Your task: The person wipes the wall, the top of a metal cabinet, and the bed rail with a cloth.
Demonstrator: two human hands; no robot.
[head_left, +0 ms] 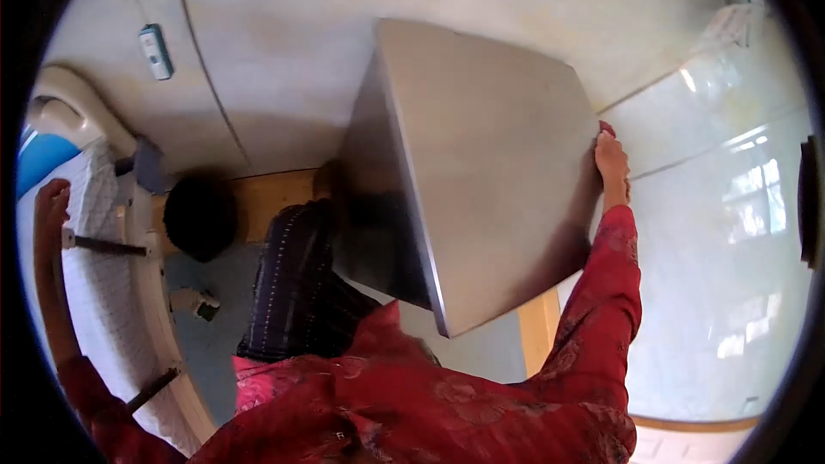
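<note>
A grey metal cabinet [490, 180] with a smooth, flat top stands tilted in view before me, close to the wall. My right hand [612, 159] grips its right edge, with the fingers curled round the rim. Out at the far left, my left hand [53, 199] is over the bed's white checked sheet [90, 206]. Its fingers look curled together, and whatever they may hold is hidden. My leg in dark patterned cloth [288, 283] is beside the cabinet's shaded left side.
A bed [159, 309] with dark metal bars runs along the left. A dark round object [200, 216] is on the floor near the wall. A switch box [155, 51] hangs on a cord. Shiny pale tiles [713, 249] cover the right side.
</note>
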